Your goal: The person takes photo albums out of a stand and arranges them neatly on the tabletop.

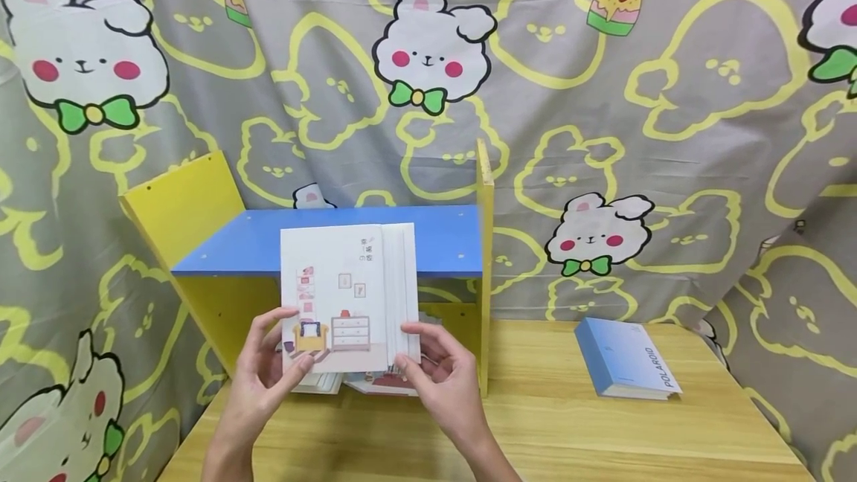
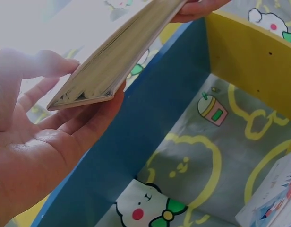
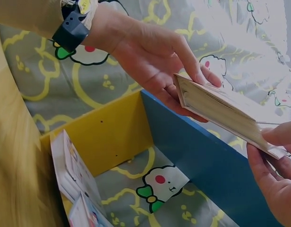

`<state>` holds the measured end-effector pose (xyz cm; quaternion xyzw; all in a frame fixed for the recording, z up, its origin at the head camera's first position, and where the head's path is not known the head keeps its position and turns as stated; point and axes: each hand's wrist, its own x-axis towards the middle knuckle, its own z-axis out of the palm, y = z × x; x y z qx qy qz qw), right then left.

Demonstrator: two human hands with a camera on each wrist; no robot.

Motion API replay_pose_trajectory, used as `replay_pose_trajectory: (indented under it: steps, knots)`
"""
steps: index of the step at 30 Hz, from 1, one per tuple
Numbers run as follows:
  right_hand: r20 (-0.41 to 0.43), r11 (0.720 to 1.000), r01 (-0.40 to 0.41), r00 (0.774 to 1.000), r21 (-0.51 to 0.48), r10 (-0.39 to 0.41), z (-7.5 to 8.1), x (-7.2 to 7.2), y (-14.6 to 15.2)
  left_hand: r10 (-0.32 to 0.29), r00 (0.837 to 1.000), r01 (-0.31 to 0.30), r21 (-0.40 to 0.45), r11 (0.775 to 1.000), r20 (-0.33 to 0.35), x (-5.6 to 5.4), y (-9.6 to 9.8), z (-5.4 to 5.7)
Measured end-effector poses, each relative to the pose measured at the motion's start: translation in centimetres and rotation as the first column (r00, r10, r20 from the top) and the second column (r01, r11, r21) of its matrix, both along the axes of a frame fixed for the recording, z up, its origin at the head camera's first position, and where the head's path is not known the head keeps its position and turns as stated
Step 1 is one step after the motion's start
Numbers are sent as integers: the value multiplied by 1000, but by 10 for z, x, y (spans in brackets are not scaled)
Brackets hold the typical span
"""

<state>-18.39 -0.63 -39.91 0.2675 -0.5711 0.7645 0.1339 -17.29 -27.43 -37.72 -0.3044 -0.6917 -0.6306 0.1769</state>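
Both hands hold a small white notebook [image 1: 335, 296] up in front of the shelf. Its cover shows a drawn armchair and a chest of drawers, and a strip of pages or inner sheet lies bare along its right side. The left hand [image 1: 261, 363] grips the lower left edge, thumb on the cover and fingers behind. At the lower right the right hand [image 1: 445, 374] pinches the page side between thumb and fingers. In the left wrist view the page block [image 2: 122, 56] is seen edge-on, with the left hand [image 2: 46, 123] around its near corner.
Behind the notebook stands a shelf with a blue board [image 1: 442, 236] and yellow side panels [image 1: 485, 259]. Books [image 3: 74, 170] lie low inside it. A blue book marked POLAROID [image 1: 623, 359] rests on the wooden table [image 1: 549, 422]. A patterned curtain [image 1: 569, 117] hangs behind.
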Motion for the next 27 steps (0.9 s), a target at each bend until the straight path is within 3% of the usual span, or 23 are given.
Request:
replay_pose_trajectory:
  steps: [11,27]
  knots:
    - [-36,999,42,998,31,-41,2,0,11,11,999,-11,4,1000,40,-2,11,-3]
    - [1,996,77,997,39,-77,8,3,19,18,999,-20,31,999,49,-2,23,-4]
